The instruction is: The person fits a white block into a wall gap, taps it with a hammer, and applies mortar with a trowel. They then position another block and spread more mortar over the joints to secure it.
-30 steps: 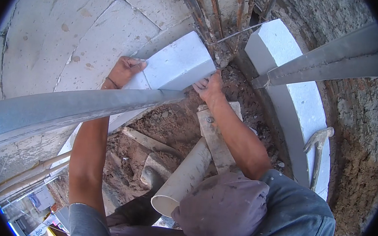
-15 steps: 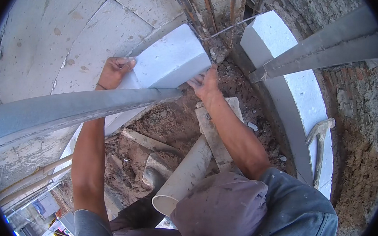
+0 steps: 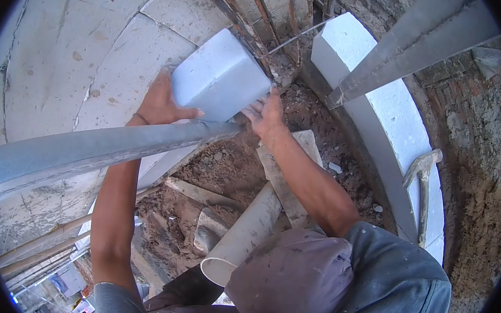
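A thick white building block stands tilted on the low wall, by the upright rusty bars. My left hand grips its left end, the thumb along the near lower edge and the fingers going behind it. At the block's right end my right hand holds the lower corner, with fingers bent in beneath the edge; some fingertips are hidden. A grey metal tube crosses in front of my left forearm. Under it, a white course of the wall shows.
Rusty reinforcing bars rise behind the block. On the right, a curved white block wall carries a hammer, and a second metal tube slants over it. A plastic pipe and broken slabs lie on the dirt.
The block has turned and tipped, showing more of its near face. My left hand has shifted from its upper left edge round its left end. My right hand stays at the right corner.
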{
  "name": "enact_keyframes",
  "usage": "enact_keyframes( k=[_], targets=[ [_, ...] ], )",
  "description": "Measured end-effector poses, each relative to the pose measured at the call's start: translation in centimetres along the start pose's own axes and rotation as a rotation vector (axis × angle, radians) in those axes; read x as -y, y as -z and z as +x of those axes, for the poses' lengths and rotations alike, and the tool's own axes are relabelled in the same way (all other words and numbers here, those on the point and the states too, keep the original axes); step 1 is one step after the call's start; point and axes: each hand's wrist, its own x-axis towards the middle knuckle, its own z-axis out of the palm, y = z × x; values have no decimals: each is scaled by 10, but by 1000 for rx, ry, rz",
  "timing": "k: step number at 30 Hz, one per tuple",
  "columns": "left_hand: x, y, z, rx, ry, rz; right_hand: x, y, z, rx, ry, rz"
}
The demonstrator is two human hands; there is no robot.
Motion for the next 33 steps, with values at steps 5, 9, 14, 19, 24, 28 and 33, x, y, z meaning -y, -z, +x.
enact_keyframes(
  k=[5, 9, 14, 19, 24, 28, 33],
  targets=[
    [-6, -3, -6, -91, 36, -18, 0, 0, -3, 13, 0, 42],
    [-12, -9, -11, -179, 29, -137, -3, -1, -2, 27, 1, 32],
    [-3, -17, -19, -295, 77, -297, -6, -2, -11, 113, 105, -36],
    [-24, 10, -21, -315, 49, -282, -7, -8, -17, 183, 50, 2],
    [-23, 14, -19, -296, 108, -315, -7, -1, -11, 231, 74, 0],
    [-13, 12, -19, -287, 96, -357, -9, 11, -7, 295, 91, -6],
    [-14, 11, -27, -311, 51, -377, -10, 9, -5, 313, 109, -6]
  ],
)
